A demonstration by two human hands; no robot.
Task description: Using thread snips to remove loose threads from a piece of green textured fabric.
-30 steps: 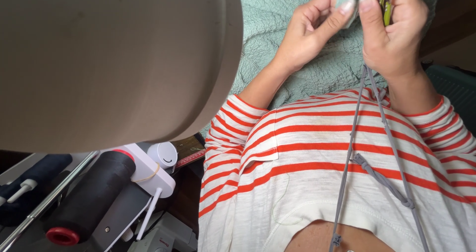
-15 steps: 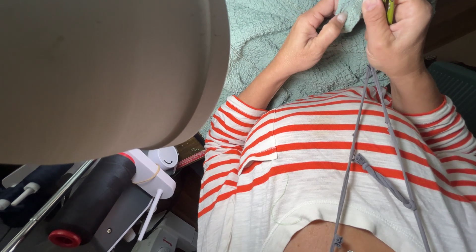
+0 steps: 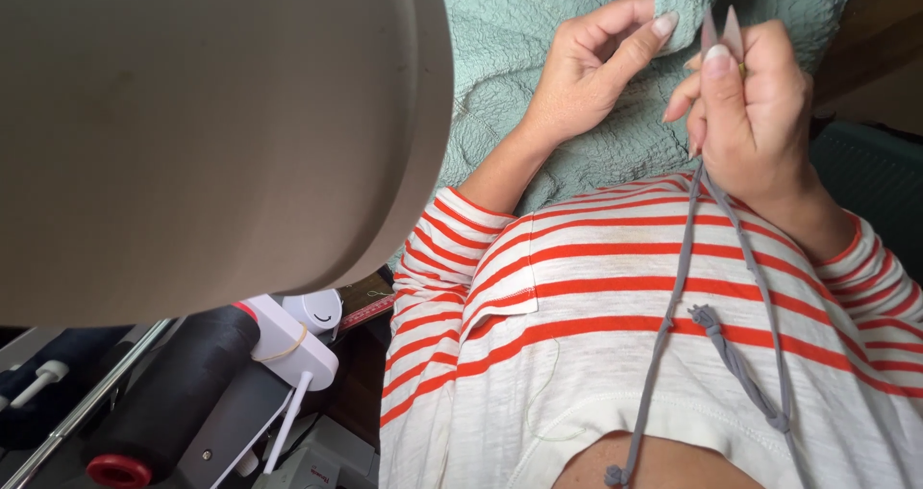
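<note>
My left hand (image 3: 591, 75) pinches a folded edge of the sea-green crinkled fabric (image 3: 538, 27) between thumb and fingers. My right hand (image 3: 755, 114) is closed around small thread snips (image 3: 721, 32). Their two pointed blades stick up past my fingertips, right beside the pinched fabric edge. A grey cord (image 3: 683, 258) runs from the snips down over my orange-and-white striped top (image 3: 615, 326), with a knot partway along.
A large beige rounded machine body (image 3: 212, 124) fills the upper left. Below it lie a dark thread cone with a red base (image 3: 173, 402), a white plastic part (image 3: 288, 345) and metal rods. A dark teal bin edge (image 3: 870, 172) shows at right.
My right hand has come down slightly toward my body, and the snip blades now show clearly above my fingers. The left hand keeps its pinch on the fabric.
</note>
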